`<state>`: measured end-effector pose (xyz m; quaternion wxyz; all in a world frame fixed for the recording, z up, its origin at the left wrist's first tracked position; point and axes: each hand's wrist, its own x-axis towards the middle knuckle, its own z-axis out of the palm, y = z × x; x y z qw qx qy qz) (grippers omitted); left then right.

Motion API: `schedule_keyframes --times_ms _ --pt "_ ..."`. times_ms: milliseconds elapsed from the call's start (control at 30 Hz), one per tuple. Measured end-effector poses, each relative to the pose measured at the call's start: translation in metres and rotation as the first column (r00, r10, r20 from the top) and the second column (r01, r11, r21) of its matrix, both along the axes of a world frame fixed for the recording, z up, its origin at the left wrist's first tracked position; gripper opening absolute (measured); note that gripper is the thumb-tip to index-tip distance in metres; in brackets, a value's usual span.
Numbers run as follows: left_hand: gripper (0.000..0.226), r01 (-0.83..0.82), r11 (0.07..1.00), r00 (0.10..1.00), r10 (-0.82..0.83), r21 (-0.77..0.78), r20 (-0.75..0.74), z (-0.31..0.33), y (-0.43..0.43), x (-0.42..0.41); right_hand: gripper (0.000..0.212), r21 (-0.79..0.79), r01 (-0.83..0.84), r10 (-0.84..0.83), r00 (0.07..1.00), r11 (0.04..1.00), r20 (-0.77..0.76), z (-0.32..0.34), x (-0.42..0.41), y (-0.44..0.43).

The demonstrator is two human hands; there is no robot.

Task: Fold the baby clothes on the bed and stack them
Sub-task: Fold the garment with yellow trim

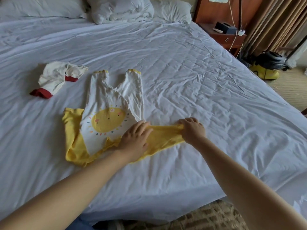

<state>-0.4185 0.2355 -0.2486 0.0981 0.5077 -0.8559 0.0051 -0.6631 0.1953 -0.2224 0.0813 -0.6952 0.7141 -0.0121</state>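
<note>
Right hand (192, 130) grips the cuff end of the yellow sleeve (164, 138) and holds it stretched flat, judged ready for folding inward. Left hand (135, 140), fingers flat and grasping nothing, presses the sleeve's root to anchor the sun-print romper (108, 120), face-up on the bed (199, 80). White-and-red garment (54, 78) lies crumpled well apart, unfolded

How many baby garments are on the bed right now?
2. The yellow sun romper lies spread nearest the camera; the crumpled white-and-red garment sits beyond it, to the left. No others visible.
</note>
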Motion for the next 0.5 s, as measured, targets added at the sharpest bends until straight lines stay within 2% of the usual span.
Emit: schedule_keyframes --times_ms 100,200,333,367,433,500 --pt "0.071 -0.095 0.973 0.983 0.058 0.211 0.174 -0.003 0.0 -0.002 0.044 0.006 0.032 -0.032 0.999 0.999 -0.003 0.001 -0.001 -0.005" --pt "0.09 -0.084 0.964 0.971 0.023 0.253 0.236 -0.01 -0.002 -0.002 0.022 0.013 0.08 -0.081 0.997 0.997 0.007 0.007 -0.003 -0.008" --pt "0.065 -0.091 0.944 0.963 0.002 0.318 0.271 -0.005 -0.008 -0.002 0.008 0.082 0.176 -0.19 0.961 0.981 0.201 0.024 -0.001 -0.01" --pt "0.064 -0.086 0.936 0.964 -0.008 0.341 0.265 -0.003 -0.009 -0.002 0.008 0.114 0.189 -0.215 0.932 0.975 0.291 0.03 0.002 -0.011" --pt "0.065 -0.065 0.929 0.97 -0.026 0.363 0.24 -0.003 -0.009 0.0 0.008 0.169 0.203 -0.261 0.818 0.965 0.513 0.044 0.014 -0.012" --pt "0.08 -0.037 0.932 0.979 -0.039 0.36 0.201 -0.004 -0.007 0.003 0.007 0.219 0.187 -0.287 0.685 0.958 0.67 0.06 0.033 -0.011"
